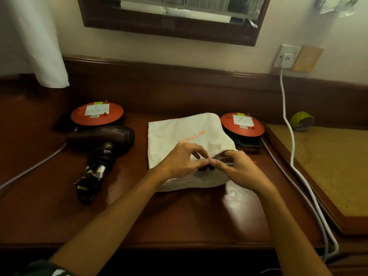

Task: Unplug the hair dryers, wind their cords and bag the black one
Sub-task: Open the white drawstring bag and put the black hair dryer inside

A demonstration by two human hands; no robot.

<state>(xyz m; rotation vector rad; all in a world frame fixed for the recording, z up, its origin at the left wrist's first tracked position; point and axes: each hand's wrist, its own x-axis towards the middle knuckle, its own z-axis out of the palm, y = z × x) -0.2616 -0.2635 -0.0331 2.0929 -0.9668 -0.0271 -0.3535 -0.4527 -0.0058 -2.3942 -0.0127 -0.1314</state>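
A white cloth bag with orange lettering lies in the middle of the wooden desk, bulging with something dark that shows at its mouth. My left hand and my right hand meet at the bag's near opening, fingertips pinched together on its edge or drawstring. A dark brown hair dryer lies to the left of the bag, its black cord wound around the handle and the plug resting at the handle's end.
Two red round extension reels sit behind the dryer and the bag. A white cable runs from a wall socket down the desk's right side. A grey cable crosses the left. A green object lies far right.
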